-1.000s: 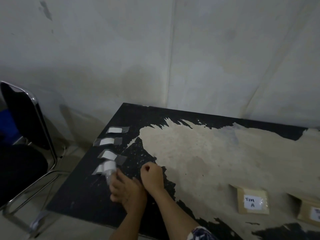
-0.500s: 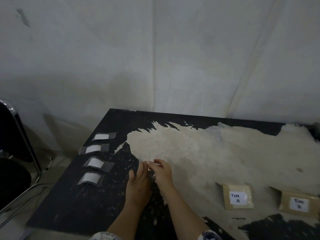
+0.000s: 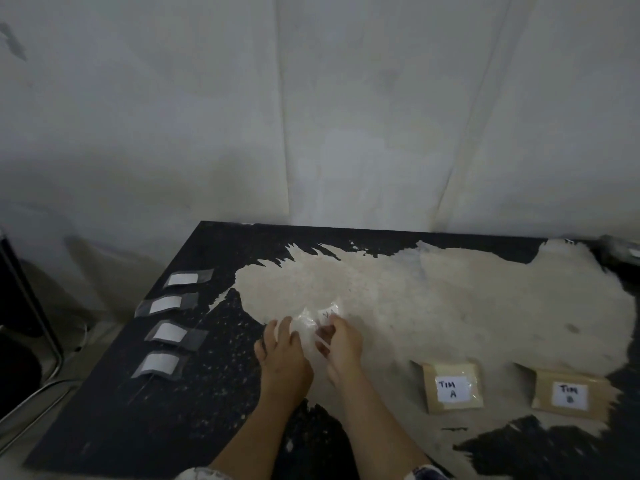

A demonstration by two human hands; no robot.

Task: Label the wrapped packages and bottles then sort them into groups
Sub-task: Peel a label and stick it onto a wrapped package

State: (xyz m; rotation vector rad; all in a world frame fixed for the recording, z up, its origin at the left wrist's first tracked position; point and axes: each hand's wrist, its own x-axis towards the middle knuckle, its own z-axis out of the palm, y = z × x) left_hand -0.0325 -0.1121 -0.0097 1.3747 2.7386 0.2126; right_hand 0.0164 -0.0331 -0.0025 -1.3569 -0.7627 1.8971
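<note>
Pinching a taped label (image 3: 323,314) in my right hand (image 3: 341,344); left hand (image 3: 282,358) grip unclear beside it; peeling black tabletop (image 3: 166,417) beneath, bare wall (image 3: 346,116) beyond.

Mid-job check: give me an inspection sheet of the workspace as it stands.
Surface: black table, coating worn to a pale patch across the middle.
Job's things: package TIM A and second labelled package side by side at near right; four taped blank labels in a column at left; no bottles seen.
Clutter: blurred object at far right corner, unidentifiable.
Grippers: right hand pinches a clear taped label; left hand, fingers fairly straight, touches its edge.
Cables: nothing seen on the table.
Surroundings: pale wall; metal-framed chair at left.
</note>
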